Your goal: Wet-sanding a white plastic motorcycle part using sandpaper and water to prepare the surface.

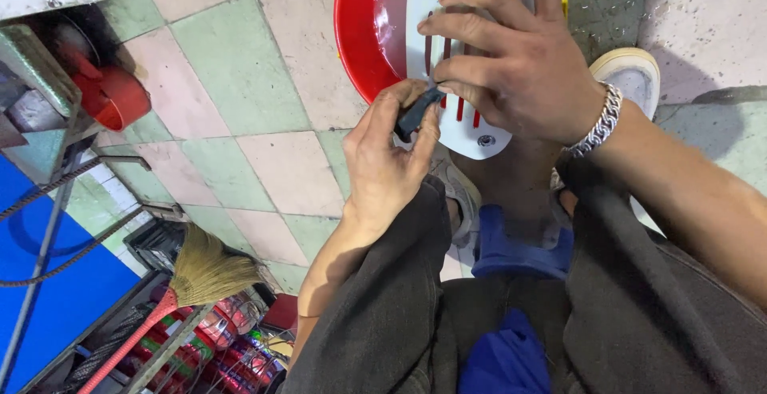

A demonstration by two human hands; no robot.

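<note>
A white slotted plastic panel (479, 134) lies over a red plastic basin (359, 34) on the tiled floor. My right hand (511, 66), with a metal chain bracelet (599, 122) at the wrist, presses its fingers down on the panel. My left hand (387, 162) pinches a small dark tool (415, 114) between thumb and fingers, its tip against the panel's lower edge next to my right fingertips. I sit with dark trousers (399, 314) over my knees, and my white shoe (631, 74) shows behind my right wrist.
A straw broom (204, 270) with a red handle leans at the lower left beside a rack of red cans (232, 338). A red round part (120, 98) sits under a metal bench at the upper left. A blue board (56, 282) stands at the left edge.
</note>
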